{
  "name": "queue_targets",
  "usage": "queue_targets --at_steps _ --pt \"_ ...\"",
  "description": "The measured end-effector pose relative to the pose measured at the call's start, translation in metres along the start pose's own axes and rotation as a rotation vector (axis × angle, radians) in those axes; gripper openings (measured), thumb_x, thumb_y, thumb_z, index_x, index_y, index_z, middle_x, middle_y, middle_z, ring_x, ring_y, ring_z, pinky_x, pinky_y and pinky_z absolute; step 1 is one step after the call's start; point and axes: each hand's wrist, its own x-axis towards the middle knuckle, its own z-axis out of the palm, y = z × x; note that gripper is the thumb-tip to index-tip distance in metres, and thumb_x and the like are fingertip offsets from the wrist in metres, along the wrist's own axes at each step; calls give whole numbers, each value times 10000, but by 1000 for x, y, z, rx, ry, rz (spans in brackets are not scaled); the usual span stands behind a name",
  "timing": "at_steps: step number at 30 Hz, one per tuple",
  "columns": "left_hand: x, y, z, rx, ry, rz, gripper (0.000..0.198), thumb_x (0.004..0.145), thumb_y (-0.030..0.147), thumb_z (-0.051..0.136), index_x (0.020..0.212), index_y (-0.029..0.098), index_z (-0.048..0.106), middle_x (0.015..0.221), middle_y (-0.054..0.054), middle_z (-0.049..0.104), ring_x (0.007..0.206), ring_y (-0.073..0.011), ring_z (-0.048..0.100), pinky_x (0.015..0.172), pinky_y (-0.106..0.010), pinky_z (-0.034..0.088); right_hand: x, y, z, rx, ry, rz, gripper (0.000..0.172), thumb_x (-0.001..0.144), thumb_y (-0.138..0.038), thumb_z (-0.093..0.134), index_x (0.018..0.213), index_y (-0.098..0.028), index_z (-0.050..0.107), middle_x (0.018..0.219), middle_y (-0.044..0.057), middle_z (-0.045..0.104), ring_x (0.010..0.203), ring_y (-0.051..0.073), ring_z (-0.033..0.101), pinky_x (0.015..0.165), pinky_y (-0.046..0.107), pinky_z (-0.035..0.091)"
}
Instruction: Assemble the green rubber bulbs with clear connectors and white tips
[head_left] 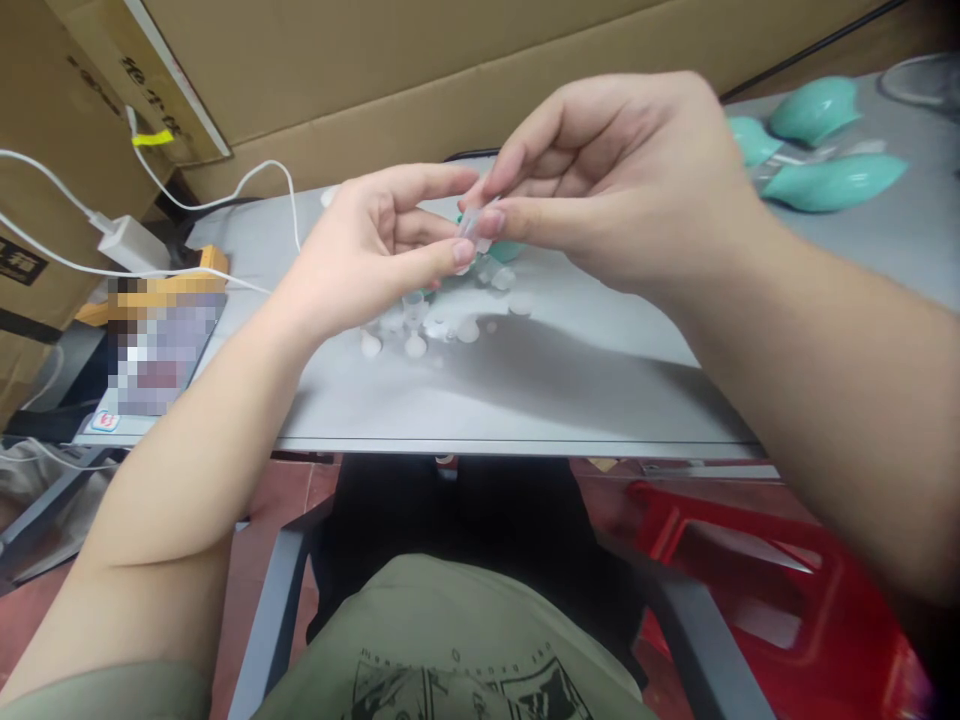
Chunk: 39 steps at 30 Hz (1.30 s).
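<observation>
Above the middle of the grey table, both of my hands meet at a small clear plastic piece (470, 222). My left hand (390, 235) pinches its lower left side between thumb and fingers. From the right, my right hand (592, 180) grips its upper side with thumb and forefinger. The fingertips hide part of the piece, so its full shape cannot be made out. Below the hands lie several small translucent white parts, among them a round disc (467, 330) and a small cup-like part (414, 308). A green part (508, 253) shows partly behind my right thumb.
Several teal rounded parts (836, 182) lie at the table's back right. On the left are a white charger (133, 245) with cables, an orange bar (214, 262) and a flat blurred device (169, 350). Cardboard (360, 60) stands behind the table (480, 425); a red stool (847, 600) is below right.
</observation>
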Motion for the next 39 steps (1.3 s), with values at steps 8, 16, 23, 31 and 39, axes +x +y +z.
queue_targets --at_steps 8,16,23,31,39 --pt "4 6 3 -172 58 -17 259 1061 85 848 1257 252 881 1032 20 898 1048 -212 935 1016 -361 804 -6 0 9 -177 143 -56 237 863 -438 1108 946 -343 907 1014 -27 861 961 196 833 951 355 770" --pt "-3 13 7 -199 60 -84 128 1121 213 878 1246 240 869 1203 -57 911 1253 -291 905 1185 -447 739 -15 9 21 -257 259 -153 117 991 -401 993 985 -300 935 1056 -22 889 998 222 853 930 395 734" --pt "4 -6 5 -163 66 -23 244 1093 410 942 1284 282 861 1259 -79 922 1433 -381 832 1325 -591 674 -15 15 28 -221 304 -161 225 1005 -471 949 895 -286 887 1010 2 883 950 259 861 895 449 735" --pt "3 3 6 -176 60 -54 177 1063 320 966 1206 285 867 1126 -40 920 1242 -303 893 1239 -495 726 -10 13 29 -169 294 -162 210 955 -413 970 842 -276 857 899 -8 862 789 193 808 768 354 685" --pt "2 1 12 -336 43 29 149 1030 81 920 1044 229 915 893 18 895 804 -121 878 790 -208 753 -11 7 16 -334 135 -59 181 994 -389 834 852 -292 777 888 1 808 795 207 733 714 386 579"
